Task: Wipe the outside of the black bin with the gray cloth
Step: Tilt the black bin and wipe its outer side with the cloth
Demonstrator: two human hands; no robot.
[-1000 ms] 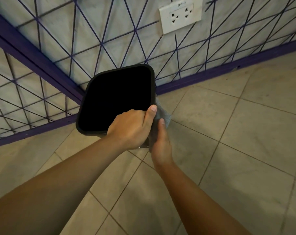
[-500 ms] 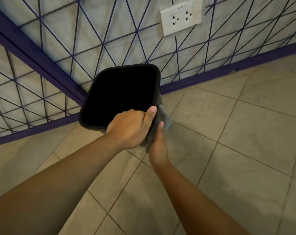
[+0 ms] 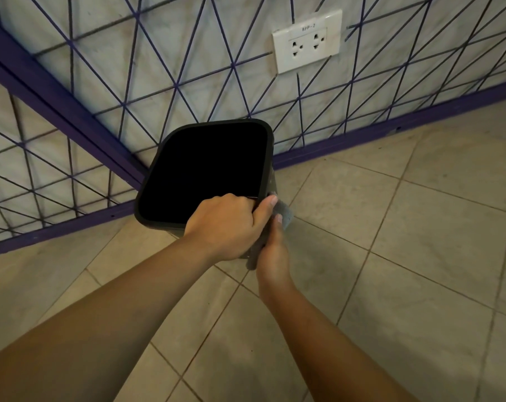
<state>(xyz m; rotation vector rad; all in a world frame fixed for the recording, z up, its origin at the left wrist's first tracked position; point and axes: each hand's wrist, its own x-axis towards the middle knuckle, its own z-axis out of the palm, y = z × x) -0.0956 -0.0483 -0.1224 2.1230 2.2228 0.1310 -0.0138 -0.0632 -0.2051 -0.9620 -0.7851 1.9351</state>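
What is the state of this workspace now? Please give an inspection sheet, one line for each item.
Surface: beige tiled floor with dark grout lines; no spill seen.
Job's things: black bin in the wall corner, its inside too dark to see; gray cloth against the bin's right outer side.
Clutter: nothing seen.
Hands: left hand grips the bin's near rim, thumb outside; right hand holds the cloth to the bin's side.
Cables: nothing seen.
Surroundings: pale walls with purple line pattern and purple skirting; white double socket with nothing plugged in.
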